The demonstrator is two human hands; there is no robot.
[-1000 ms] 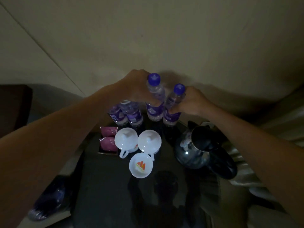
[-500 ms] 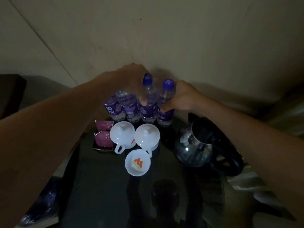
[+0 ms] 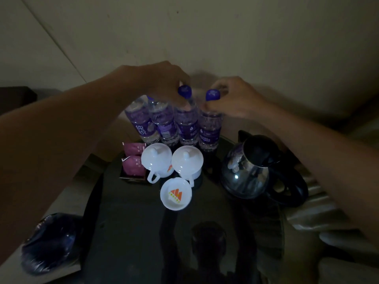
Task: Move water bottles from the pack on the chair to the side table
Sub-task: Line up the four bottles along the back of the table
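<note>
Several clear water bottles with purple labels stand in a row at the back of the dark glass side table [image 3: 133,222]. My left hand [image 3: 162,83] is over the third bottle [image 3: 185,124], fingers closed at its neck by the blue cap. My right hand [image 3: 235,97] pinches the neck of the rightmost bottle [image 3: 209,128] just under its blue cap. Both bottles stand upright on the table, touching their neighbours. A plastic-wrapped purple pack [image 3: 51,242] lies at the lower left, beside the table.
In front of the bottles are two white lidded cups [image 3: 156,158] [image 3: 187,160], a small white dish [image 3: 176,194] and a tray of pink sachets [image 3: 133,165]. A steel kettle [image 3: 246,171] on a black base stands at the right. The wall is close behind.
Both bottles came down from the air and now stand on the table in the row. My hands slid up from the bottle bodies to the necks near the caps.
</note>
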